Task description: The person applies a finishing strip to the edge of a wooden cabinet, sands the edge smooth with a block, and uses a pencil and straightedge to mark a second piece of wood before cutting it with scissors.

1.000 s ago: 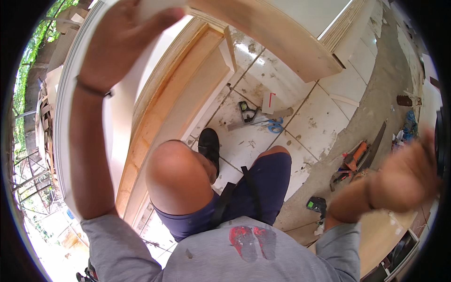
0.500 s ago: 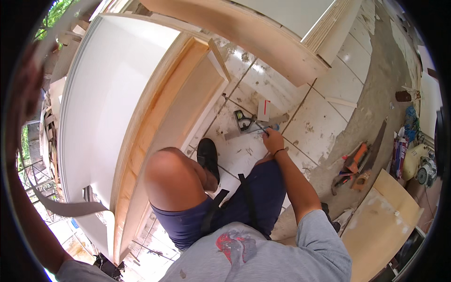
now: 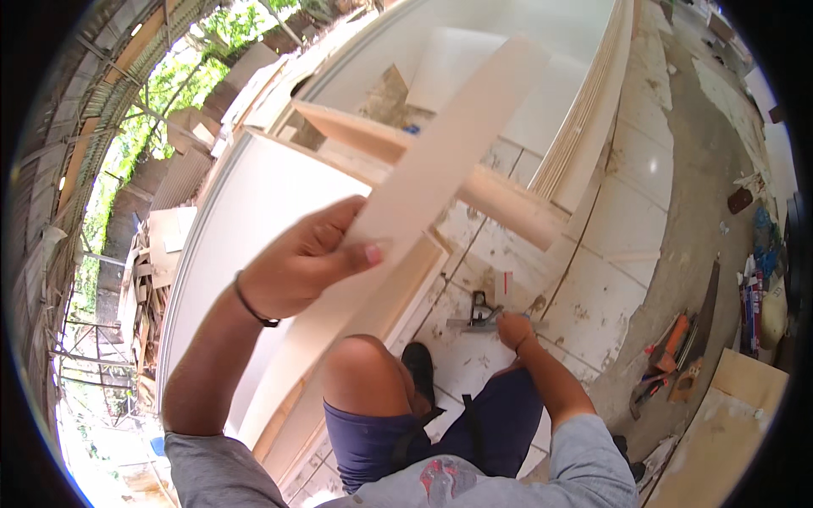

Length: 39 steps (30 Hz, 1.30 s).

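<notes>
My left hand [image 3: 305, 258] is raised over the cabinet frame, thumb and fingers closed on a long, thin, pale edging strip [image 3: 445, 140]. The strip slants up and away to the right. Low above the tiled floor, my right hand [image 3: 511, 330] is closed by my right knee, around something I cannot make out now; half a second ago a slim dark tool showed in it. Next to that hand is a combination square [image 3: 481, 311] with a dark head and a metal blade. A white card [image 3: 503, 288] with a red stripe lies just beyond it.
A large white-panelled wooden cabinet [image 3: 254, 190] lies on the left and ahead. On the right floor are a handsaw [image 3: 705, 313], an orange-handled tool [image 3: 675, 336] and a plywood board [image 3: 720, 415]. Scrap wood [image 3: 152, 296] is piled at far left.
My left hand has swung from the far left edge to the middle, bringing the strip up across the view. My right hand stays low by the square. The view has turned leftward.
</notes>
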### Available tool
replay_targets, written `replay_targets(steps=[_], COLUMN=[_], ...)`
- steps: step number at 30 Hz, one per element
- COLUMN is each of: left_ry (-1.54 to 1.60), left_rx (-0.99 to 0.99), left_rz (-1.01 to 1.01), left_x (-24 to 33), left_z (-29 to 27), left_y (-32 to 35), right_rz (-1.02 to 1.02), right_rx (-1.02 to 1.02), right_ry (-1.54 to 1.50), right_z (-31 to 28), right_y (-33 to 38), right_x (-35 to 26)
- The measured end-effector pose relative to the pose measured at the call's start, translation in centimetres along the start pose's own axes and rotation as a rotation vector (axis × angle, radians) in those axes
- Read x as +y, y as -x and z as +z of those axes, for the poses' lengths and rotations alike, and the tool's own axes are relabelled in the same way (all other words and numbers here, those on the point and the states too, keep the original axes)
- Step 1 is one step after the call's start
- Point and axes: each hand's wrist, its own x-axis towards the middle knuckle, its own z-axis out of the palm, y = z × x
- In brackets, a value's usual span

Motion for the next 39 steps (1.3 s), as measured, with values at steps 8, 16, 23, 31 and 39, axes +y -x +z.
replay_targets(steps=[8,16,23,31,39], left_ry=[-0.041,0.137,0.211,0.198,0.316], left_rx=[-0.155,-0.316,-0.396,-0.375,-0.465], left_rz=[0.059,0.178,0.229,0.275,0.203], left_x=[0.7,0.1,0.9,1.8,2.7], left_z=[0.6,6.3,10.2,11.0,11.2], left_y=[1.8,2.3,5.0,6.3,7.0], right_rz=[0.081,0.023,0.037,0.055,0.067], right_rx=[0.355,0.495,0.468,0.564,0.638], right_ry=[-0.257,-1.123,-0.682,-0.709,-0.72], right_z=[-14.9,-33.5,-40.7,-39.8,-39.2], right_y=[8.9,23.0,24.8,27.4,27.7], right_x=[-4.0,-10.9,-16.9,-19.8,-21.2])
